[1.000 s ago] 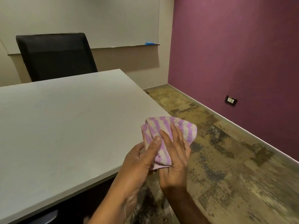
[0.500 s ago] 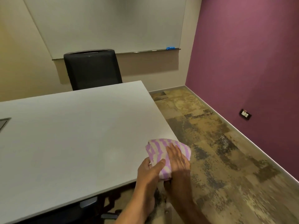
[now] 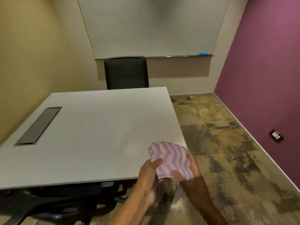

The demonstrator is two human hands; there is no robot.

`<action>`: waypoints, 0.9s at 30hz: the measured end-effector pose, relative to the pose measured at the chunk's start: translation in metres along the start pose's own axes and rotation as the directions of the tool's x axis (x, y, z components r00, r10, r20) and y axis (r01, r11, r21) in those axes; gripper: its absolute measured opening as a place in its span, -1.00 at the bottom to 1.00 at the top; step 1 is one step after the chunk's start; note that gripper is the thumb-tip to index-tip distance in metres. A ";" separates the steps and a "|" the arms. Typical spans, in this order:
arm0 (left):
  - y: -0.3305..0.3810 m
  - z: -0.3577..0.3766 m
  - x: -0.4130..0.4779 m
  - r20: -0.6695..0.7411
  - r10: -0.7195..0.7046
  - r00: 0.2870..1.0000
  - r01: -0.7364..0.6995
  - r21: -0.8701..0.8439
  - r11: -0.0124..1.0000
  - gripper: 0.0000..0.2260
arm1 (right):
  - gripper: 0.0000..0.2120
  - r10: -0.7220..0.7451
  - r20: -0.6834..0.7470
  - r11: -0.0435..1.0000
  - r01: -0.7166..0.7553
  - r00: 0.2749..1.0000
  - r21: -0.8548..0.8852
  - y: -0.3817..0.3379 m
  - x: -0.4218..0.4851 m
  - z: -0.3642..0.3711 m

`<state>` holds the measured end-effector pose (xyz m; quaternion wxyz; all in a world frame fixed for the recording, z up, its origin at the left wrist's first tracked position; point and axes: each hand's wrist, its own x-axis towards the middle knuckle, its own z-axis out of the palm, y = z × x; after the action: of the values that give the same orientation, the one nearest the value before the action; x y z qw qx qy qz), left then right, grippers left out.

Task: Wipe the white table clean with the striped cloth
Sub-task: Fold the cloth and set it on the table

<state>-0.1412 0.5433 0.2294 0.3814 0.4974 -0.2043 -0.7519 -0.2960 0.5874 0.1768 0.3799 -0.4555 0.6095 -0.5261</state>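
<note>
Well, the biggest thing in here is the board [image 3: 154, 26] on the far wall, white with nothing drawn on it. To the right is a purple wall [image 3: 267, 62], and below it a brown, patchy floor [image 3: 219, 143]. Then comes the table [image 3: 97, 127], white and flat, filling the left and middle of the room. A black chair [image 3: 126, 73] is tucked in at its far side, I think so someone can sit there. A long grey slot [image 3: 39, 125] is set into the table top on the left, likely for wires.

The cloth [image 3: 170, 158], striped purple and cream, is at the near right corner of the table, partly over the top and partly past the edge. I cannot tell if it touches the top. It is folded into a thick pad. The left hand [image 3: 149, 174] grips its left side, thumb on top. The right hand [image 3: 190, 171] holds its right side, thumb pressed on the stripes and fingers wrapped round the edge. I think both hands hold it to keep the fold neat, so it makes a good pad for rubbing. The wiping looks about to start from this corner.

A small plug [image 3: 276, 136] sits low on the purple wall. A little blue thing [image 3: 203, 54] lies on the board's ledge, maybe for rubbing the board clean. I can read no words or labels anywhere.
</note>
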 end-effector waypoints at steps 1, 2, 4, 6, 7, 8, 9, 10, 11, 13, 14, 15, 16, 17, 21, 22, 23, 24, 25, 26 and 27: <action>0.003 0.000 -0.003 0.006 0.000 1.000 0.000 -0.018 1.000 -0.73 | -0.14 0.054 -0.061 0.996 -0.050 0.997 0.068 -0.005 0.002 -0.001; 0.005 0.001 -0.005 0.009 0.005 1.000 -0.005 -0.035 0.999 -0.72 | -0.19 0.121 -0.115 0.989 -0.109 0.986 0.104 -0.011 0.005 -0.001; 0.011 0.002 -0.008 0.013 0.028 1.000 -0.027 -0.071 0.997 -0.70 | -0.23 0.287 -0.146 0.943 -0.253 0.947 0.217 -0.021 0.014 -0.001; 0.014 0.003 -0.008 0.034 0.047 0.998 -0.043 -0.101 0.994 -0.69 | -0.31 0.431 -0.033 0.831 -0.383 0.902 0.403 -0.025 0.023 0.000; 0.017 0.003 -0.008 0.042 0.055 0.998 -0.050 -0.120 0.992 -0.68 | -0.35 0.473 0.061 0.757 -0.441 0.879 0.482 -0.026 0.027 0.001; 0.019 0.002 -0.008 0.049 0.060 0.997 -0.053 -0.138 0.989 -0.68 | -0.38 0.508 0.139 0.684 -0.496 0.850 0.535 -0.026 0.031 0.002; 0.021 0.002 -0.007 0.057 0.062 0.996 -0.053 -0.157 0.986 -0.67 | -0.40 0.543 0.197 0.617 -0.547 0.816 0.566 -0.027 0.035 0.004; 0.023 0.002 -0.006 0.066 0.061 0.996 -0.049 -0.177 0.983 -0.66 | -0.40 0.567 0.235 0.569 -0.582 0.789 0.581 -0.027 0.040 0.006; 0.026 0.001 -0.005 0.074 0.057 0.996 -0.042 -0.201 0.979 -0.65 | -0.39 0.574 0.260 0.549 -0.600 0.777 0.582 -0.025 0.046 0.008; 0.031 0.000 0.001 0.085 0.048 0.995 -0.025 -0.254 0.967 -0.62 | -0.33 0.540 0.278 0.561 -0.586 0.794 0.585 -0.022 0.059 0.010; 0.035 0.000 0.005 0.092 0.045 0.995 -0.019 -0.272 0.962 -0.61 | -0.30 0.518 0.273 0.575 -0.566 0.811 0.591 -0.022 0.066 0.011; 0.038 0.001 0.009 0.102 0.043 0.994 -0.013 -0.282 0.959 -0.59 | -0.28 0.507 0.277 0.574 -0.559 0.816 0.598 -0.023 0.074 0.010; 0.043 0.001 0.013 0.116 0.043 0.992 -0.008 -0.284 0.959 -0.57 | -0.28 0.503 0.301 0.554 -0.570 0.810 0.607 -0.024 0.082 0.008; 0.047 0.002 0.017 0.134 0.044 0.990 -0.004 -0.284 0.959 -0.56 | -0.28 0.503 0.337 0.528 -0.592 0.796 0.610 -0.027 0.091 0.007; 0.066 0.003 0.040 0.208 0.072 0.975 -0.006 -0.301 0.953 -0.57 | -0.30 0.538 0.471 0.433 -0.709 0.699 0.557 -0.032 0.132 0.012; 0.072 0.004 0.046 0.220 0.085 0.972 -0.015 -0.303 0.953 -0.57 | -0.28 0.539 0.499 0.420 -0.730 0.679 0.540 -0.031 0.142 0.013; 0.077 0.005 0.052 0.228 0.096 0.969 -0.022 -0.303 0.953 -0.58 | -0.28 0.526 0.526 0.418 -0.742 0.668 0.525 -0.032 0.151 0.014; 0.083 0.007 0.057 0.233 0.101 0.967 -0.026 -0.303 0.953 -0.58 | -0.29 0.506 0.548 0.424 -0.746 0.666 0.514 -0.035 0.158 0.015; 0.089 0.009 0.063 0.233 0.100 0.967 -0.026 -0.303 0.953 -0.58 | -0.29 0.490 0.569 0.428 -0.751 0.661 0.503 -0.039 0.165 0.015; 0.094 0.011 0.068 0.230 0.099 0.968 -0.026 -0.300 0.954 -0.58 | -0.27 0.483 0.585 0.426 -0.759 0.652 0.493 -0.042 0.173 0.015; 0.099 0.014 0.072 0.226 0.098 0.969 -0.027 -0.298 0.954 -0.58 | -0.21 0.486 0.590 0.432 -0.764 0.645 0.479 -0.044 0.181 0.014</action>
<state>-0.1323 0.4243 0.2600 0.4472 0.3349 -0.1508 -0.8155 -0.3293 0.4094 0.2211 0.7966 -0.1005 0.4077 -0.4348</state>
